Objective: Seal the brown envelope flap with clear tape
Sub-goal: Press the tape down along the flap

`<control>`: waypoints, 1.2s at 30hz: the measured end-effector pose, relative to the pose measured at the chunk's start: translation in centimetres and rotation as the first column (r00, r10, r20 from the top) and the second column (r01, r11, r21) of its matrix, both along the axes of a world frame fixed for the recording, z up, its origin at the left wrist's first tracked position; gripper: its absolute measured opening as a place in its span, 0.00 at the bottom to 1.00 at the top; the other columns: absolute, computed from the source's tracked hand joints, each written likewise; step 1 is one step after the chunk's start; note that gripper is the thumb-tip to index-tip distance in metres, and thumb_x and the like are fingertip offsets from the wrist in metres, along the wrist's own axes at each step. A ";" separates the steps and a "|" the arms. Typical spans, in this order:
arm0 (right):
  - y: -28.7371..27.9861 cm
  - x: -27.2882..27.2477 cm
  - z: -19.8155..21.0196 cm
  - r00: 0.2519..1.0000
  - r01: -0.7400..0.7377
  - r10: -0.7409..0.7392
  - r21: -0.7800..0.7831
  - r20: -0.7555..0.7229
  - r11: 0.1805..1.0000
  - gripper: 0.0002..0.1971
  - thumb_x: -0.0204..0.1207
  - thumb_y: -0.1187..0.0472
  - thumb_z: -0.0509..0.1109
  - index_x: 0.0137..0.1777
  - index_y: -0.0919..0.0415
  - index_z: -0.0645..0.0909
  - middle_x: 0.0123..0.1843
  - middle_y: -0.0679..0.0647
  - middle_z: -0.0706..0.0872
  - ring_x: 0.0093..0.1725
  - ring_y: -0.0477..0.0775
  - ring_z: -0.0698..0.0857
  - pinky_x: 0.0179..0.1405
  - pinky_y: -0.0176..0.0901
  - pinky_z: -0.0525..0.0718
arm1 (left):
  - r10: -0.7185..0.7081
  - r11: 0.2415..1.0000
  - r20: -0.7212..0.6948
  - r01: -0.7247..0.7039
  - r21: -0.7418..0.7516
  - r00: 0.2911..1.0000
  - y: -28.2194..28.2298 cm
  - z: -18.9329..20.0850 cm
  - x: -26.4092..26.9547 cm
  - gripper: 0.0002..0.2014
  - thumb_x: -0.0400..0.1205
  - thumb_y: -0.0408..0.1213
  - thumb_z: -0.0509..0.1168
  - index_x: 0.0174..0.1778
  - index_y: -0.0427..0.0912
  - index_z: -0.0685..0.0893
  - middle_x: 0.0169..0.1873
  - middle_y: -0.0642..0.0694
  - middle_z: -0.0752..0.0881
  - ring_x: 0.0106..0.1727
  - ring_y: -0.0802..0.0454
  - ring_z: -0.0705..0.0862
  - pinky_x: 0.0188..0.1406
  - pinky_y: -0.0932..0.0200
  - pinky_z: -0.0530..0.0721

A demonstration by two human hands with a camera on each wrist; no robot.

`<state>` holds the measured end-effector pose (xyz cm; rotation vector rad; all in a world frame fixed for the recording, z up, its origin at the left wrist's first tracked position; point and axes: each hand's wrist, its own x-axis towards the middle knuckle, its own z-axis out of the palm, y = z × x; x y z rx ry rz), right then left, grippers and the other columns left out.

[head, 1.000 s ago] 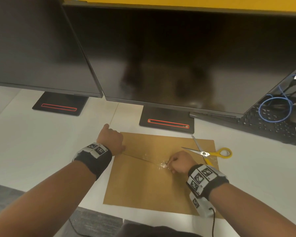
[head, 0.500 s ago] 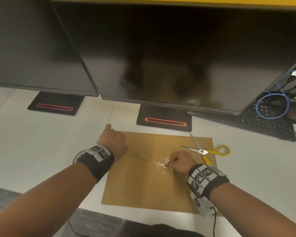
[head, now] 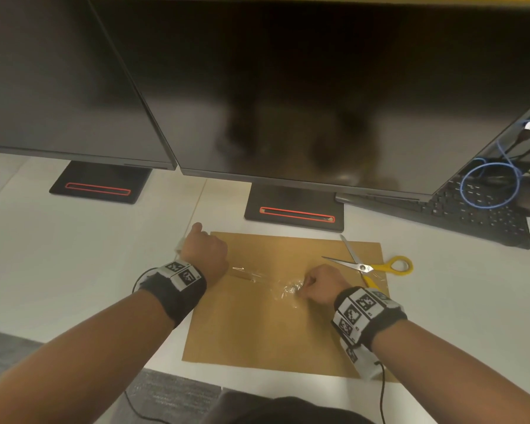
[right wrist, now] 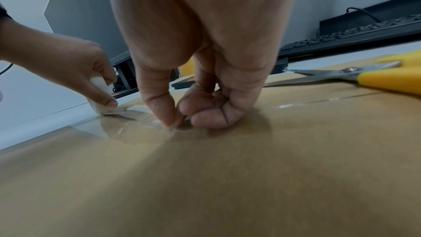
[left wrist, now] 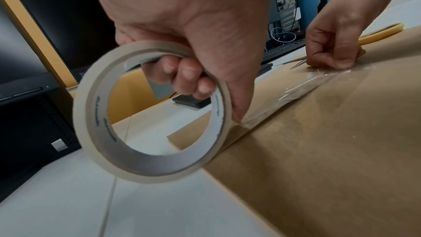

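Observation:
A brown envelope (head: 273,325) lies flat on the white desk. My left hand (head: 205,252) is at its upper left corner and grips a roll of clear tape (left wrist: 150,113), fingers (left wrist: 187,77) curled through the core and thumb on the outer rim. A strip of clear tape (head: 254,275) runs from the roll along the flap edge. Its crinkled end (head: 291,289) is pinched and pressed onto the paper by my right hand (right wrist: 180,118) near the envelope's middle. In the head view the left hand hides the roll almost entirely.
Yellow-handled scissors (head: 371,267) lie open on the envelope's right edge, close to my right hand. Two monitor stands (head: 294,209) (head: 98,186) sit behind the envelope. A black keyboard (head: 471,215) with a blue cable loop is at the far right.
Both hands stay at the tape on the flap. The view has shifted slightly, and the strip between the hands shows more plainly now.

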<state>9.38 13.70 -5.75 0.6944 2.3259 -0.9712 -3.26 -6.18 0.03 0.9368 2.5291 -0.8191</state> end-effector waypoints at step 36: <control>-7.6 -2.1 0.9 0.707 -0.651 0.693 0.253 -0.142 0.716 0.28 0.79 0.66 0.60 0.80 0.55 0.62 0.76 0.56 0.66 0.69 0.60 0.73 0.65 0.52 0.79 | -0.117 0.987 0.045 0.121 -0.102 0.992 0.5 -1.3 0.9 0.10 0.82 0.34 0.58 0.35 0.47 0.78 0.26 0.51 0.77 0.38 0.51 0.81 0.68 0.50 0.66</control>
